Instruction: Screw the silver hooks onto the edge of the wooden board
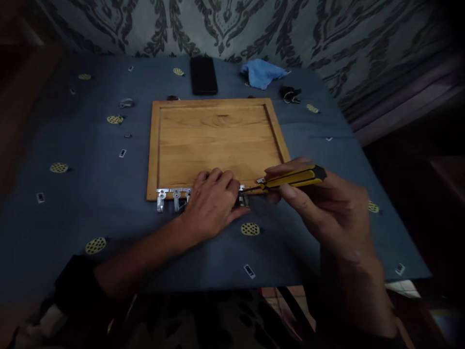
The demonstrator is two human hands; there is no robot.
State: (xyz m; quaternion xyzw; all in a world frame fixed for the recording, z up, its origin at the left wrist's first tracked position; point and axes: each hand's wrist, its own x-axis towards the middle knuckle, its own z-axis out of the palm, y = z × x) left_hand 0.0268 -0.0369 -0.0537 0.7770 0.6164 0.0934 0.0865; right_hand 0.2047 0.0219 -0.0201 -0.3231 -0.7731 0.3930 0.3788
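Observation:
A framed wooden panel lies flat, with several metal cabinet hinges along its near edge. My left hand lies over this edge, fingers bent over the wood and thumb in front, closed on a hinge that it partly hides. In my right hand is a yellow and black screwdriver, held between thumb and fingers. Its shaft points left, with the tip by the hinge at my left fingers; the exact contact is hidden. A small metal piece shows beside the screwdriver.
A blue patterned cloth covers the table. Beyond the panel lie a black phone, a blue rag and some keys. To its left are another metal hinge part and a small screw. A patterned fabric backdrop stands behind.

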